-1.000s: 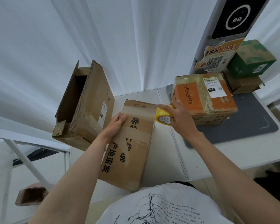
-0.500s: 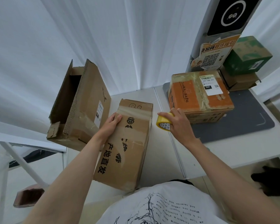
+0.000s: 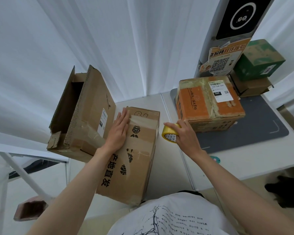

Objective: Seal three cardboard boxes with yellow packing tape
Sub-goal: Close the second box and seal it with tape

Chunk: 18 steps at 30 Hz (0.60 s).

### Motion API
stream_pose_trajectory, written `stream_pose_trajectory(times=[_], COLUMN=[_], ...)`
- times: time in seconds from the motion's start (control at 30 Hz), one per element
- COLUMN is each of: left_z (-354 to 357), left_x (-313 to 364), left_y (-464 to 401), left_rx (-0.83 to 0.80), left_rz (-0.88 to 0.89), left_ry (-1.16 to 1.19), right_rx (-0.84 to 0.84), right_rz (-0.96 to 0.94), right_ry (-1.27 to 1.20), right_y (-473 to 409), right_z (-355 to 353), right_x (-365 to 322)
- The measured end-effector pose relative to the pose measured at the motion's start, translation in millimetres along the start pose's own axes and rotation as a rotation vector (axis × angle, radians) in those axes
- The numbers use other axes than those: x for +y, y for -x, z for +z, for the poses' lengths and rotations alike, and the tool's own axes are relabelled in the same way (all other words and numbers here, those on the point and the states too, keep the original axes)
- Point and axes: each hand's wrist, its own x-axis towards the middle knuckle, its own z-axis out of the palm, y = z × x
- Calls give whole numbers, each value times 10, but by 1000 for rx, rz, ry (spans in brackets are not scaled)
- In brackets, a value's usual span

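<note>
From the head camera, looking down: my left hand [image 3: 118, 131] lies flat, fingers straight, pressing the far end of the long brown box [image 3: 134, 155] at frame centre. Black Chinese characters and small round logos run along its top; pale tape bands cross it. Its near end overhangs the white counter [image 3: 244, 165] toward my white printed shirt [image 3: 168, 219].

My right hand [image 3: 187, 134] has a closed grip, curled round the yellow tape roll [image 3: 170, 134], just right of the long box and close in front of the orange box [image 3: 209, 102]. That box sits on a grey mat [image 3: 255, 126], wrapped in clear tape, with a white shipping label reading "060".

At centre left an open brown box [image 3: 81, 114] stands tilted, flaps raised, its inside dark. At upper right, a green box [image 3: 260, 60] rests atop another brown box [image 3: 251, 87], beside a QR-code poster [image 3: 222, 58]. A strip of bare counter shows between the long box and the mat.
</note>
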Motion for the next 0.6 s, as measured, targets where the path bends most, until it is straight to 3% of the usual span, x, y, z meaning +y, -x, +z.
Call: stream_pose_trajectory(times=[0.13,0.27,0.47,0.6], left_z=[13,133,380,472], left_x=[19,148,405,488], left_y=[5,-18,40,44], left_rx=[-92,-49,-32,-72], left_rz=[56,-42,142,-53], left_ry=[-295,-583,-542,-522], right_rx=[-35,-76,-82,-77], right_rz=[39,67,86,106], right_ry=[-22,-56,-77,-103], right_y=[26,-12,-15,8], right_z=[42,85,79,47], right_x=[-19,-88,-114,-61])
